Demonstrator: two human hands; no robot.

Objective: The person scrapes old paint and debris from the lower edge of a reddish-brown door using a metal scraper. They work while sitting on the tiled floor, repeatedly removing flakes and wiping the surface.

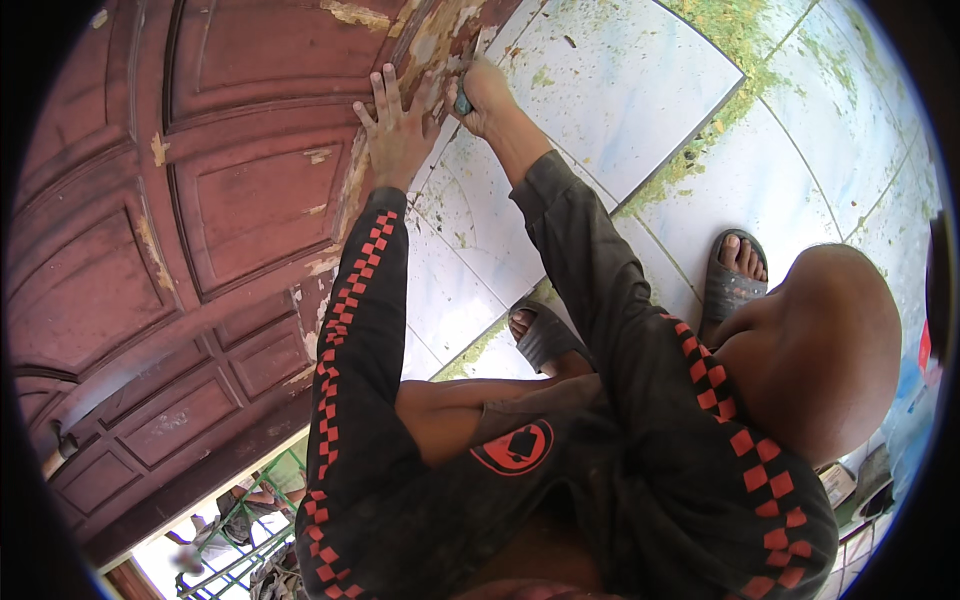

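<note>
A reddish-brown panelled wooden door (pixel 255 215) fills the left side. Its paint is worn and flaked to bare wood along the right edge. My left hand (pixel 398 135) lies against that edge, fingers spread, holding nothing. Just to its right, my right hand (pixel 488 95) is closed around the dark green handle (pixel 462 103) of what looks like a scraper. A thin blade (pixel 478 42) seems to stick out beyond the fist, close to the stripped wood; its tip is hard to make out.
White floor tiles (pixel 640 95) bear scattered paint flakes and yellow-green debris (pixel 690 150) along their joints. My sandalled feet (pixel 738 265) rest on them. A tool with a pale handle (pixel 58 458) is at far left. Green metal bars (pixel 240 530) show below the door.
</note>
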